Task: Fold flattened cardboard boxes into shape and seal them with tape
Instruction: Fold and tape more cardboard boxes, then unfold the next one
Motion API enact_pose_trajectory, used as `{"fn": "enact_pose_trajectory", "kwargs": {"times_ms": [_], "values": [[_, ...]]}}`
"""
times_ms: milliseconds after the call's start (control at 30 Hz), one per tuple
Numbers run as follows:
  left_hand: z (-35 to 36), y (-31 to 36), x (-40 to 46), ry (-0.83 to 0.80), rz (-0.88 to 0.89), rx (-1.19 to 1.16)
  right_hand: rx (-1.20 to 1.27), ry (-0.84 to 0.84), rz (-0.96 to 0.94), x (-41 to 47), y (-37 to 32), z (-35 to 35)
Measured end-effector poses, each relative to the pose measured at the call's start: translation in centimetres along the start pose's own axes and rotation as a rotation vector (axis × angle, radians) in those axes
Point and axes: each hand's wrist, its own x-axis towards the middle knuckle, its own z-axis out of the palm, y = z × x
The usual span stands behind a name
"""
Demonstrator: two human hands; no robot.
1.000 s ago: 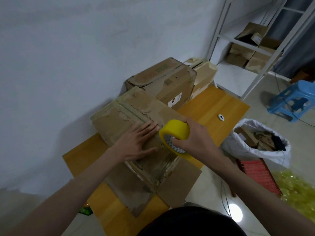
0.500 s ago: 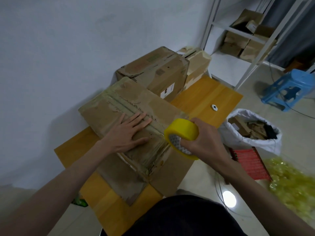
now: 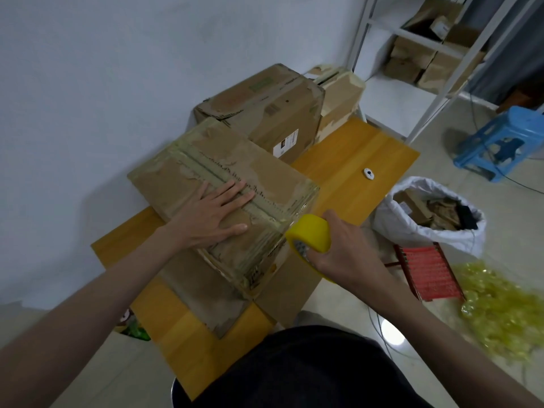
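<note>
Pulling tape over the box's near edge!
Right hand (image 3: 346,250) grips the tape roll (image 3: 309,237), now past the top seam; left hand (image 3: 210,214) lies flat on the cardboard box (image 3: 188,175).

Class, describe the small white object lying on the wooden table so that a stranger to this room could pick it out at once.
Start at the wooden table against the wall. On its bare far right part, beyond the cardboard boxes, lies a small white round object. It alone is white with a dark centre, and touches nothing else.

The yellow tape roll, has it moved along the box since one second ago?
Yes. The yellow tape roll moved from the middle of the box top to its near edge, toward the person.
</note>
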Motion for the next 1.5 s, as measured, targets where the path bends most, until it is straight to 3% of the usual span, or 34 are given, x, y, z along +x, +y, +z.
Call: {"fn": "enact_pose_trajectory", "kwargs": {"times_ms": [800,1167,1500], "values": [[-0.1,0.1,-0.1,0.002,0.010,-0.002,0.043,0.010,0.083,-1.6,4.2,5.0],[-1.0,0.8,-0.1,-0.020,-0.004,-0.013,0.133,-0.115,0.032,-0.1,6.4,5.4],[-2.9,3.2,2.2,0.118,-0.102,-0.065,0.049,0.077,-0.107,7.4,7.0,-0.2]]}}
